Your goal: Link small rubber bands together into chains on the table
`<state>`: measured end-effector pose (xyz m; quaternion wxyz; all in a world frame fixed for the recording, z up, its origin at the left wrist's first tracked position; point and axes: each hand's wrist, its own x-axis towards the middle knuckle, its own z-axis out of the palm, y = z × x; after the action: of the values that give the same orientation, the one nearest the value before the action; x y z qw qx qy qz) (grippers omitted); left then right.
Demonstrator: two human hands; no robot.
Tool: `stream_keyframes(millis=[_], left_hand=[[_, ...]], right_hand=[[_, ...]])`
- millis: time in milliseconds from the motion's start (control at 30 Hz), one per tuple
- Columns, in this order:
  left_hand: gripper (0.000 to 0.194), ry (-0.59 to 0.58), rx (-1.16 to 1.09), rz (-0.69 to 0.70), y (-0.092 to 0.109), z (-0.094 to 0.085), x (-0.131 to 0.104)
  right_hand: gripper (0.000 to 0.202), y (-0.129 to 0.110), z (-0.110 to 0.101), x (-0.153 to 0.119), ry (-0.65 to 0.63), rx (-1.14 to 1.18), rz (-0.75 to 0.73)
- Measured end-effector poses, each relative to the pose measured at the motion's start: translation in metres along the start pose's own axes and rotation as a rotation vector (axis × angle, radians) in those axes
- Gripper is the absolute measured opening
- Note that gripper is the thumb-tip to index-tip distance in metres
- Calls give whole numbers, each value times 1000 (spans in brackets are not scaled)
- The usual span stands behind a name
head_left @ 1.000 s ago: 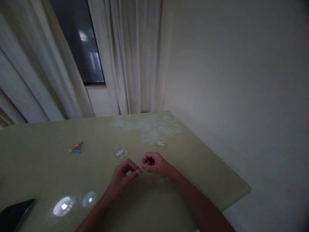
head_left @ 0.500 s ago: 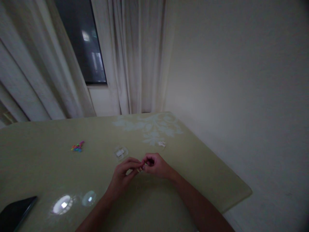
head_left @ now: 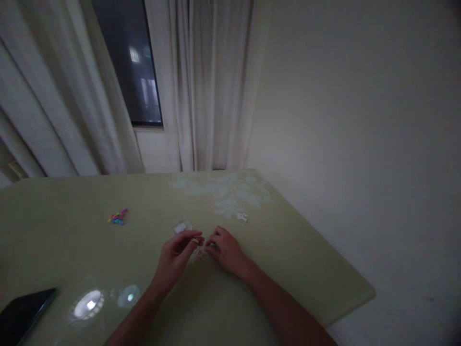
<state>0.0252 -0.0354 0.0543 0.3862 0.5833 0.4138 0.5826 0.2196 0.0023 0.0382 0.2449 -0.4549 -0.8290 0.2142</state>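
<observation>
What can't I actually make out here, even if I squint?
All in the head view:
- Yellowish piece at the left hand: too small to identify, partly covered by fingers.
- Right hand's grip: curled fingers hide most of it.
- Colourful pile: pieces too small and jumbled to count.
- White bits: too small to name.
- Black object: cut off by the left edge.

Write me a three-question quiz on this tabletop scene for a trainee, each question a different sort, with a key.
1. True or false: the left hand is nearer the colourful pieces than the right hand is.
2. What lies at the picture's lower left?
A) a red cup
B) a dark, flat object
C) a folded cloth
3. Fill in: in the picture, the small white pieces lie to the ____ of the colourful pieces.

Key: 1 true; 2 B; 3 right
</observation>
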Motion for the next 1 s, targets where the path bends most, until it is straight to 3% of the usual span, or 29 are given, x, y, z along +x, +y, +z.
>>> stream_keyframes(millis=[133,300,367,500,633,833,1000], left_hand=[[27,11,77,35,0,0,0],[23,28,98,28,1,-1,1],[23,26,89,11,1,-1,1],[19,-9,137,-32,0,0,-2],[18,-80,112,-49,-1,3,-4],[21,-142,-109,-91,2,6,-5],[23,-119,8,-148,6,5,-4]], right_hand=[[3,-6,1,3,-44,-97,31],[4,-8,0,1,-67,-211,-58],[4,-7,-4,0,-28,-115,-45],[7,-6,-18,-1,81,299,-36],[24,-7,-28,-4,64,579,-43],[30,-13,-28,-7,59,651,-41],[27,-16,-28,-9,63,624,-39]])
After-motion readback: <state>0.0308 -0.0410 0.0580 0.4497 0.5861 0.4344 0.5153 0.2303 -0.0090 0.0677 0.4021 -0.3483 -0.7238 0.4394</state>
